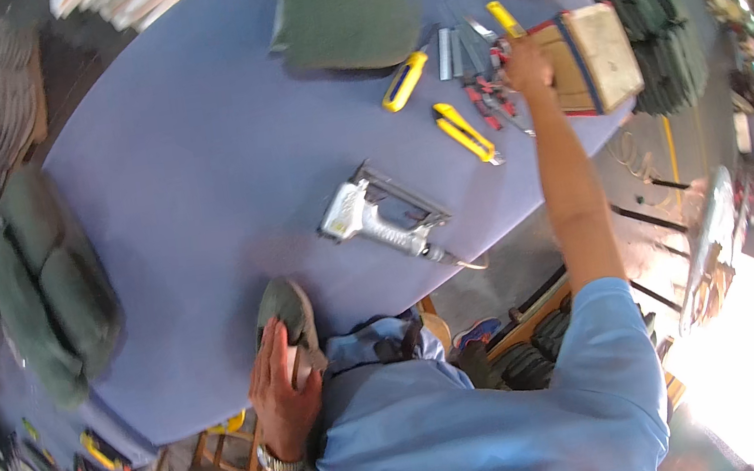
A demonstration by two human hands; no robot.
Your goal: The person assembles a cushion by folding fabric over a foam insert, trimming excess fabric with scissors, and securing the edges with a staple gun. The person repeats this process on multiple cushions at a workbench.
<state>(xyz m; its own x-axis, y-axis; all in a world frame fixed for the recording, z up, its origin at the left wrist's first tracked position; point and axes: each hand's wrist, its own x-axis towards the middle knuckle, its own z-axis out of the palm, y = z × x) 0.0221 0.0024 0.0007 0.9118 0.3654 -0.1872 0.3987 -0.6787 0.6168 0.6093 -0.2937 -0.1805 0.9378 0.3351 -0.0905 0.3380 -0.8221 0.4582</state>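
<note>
Head view: blue-covered table, seen from above.
Left hand: thumb and fingers clamped on the near end of a dark green pad.
Green pad: at the table's near edge, just before the person's body.
Right hand: stretched out among small tools, its fingertips near a yellow knife; cannot tell whether they grip anything.
Staple gun: silver, lying between the two hands.
Worn box: just beside the right hand.
</note>
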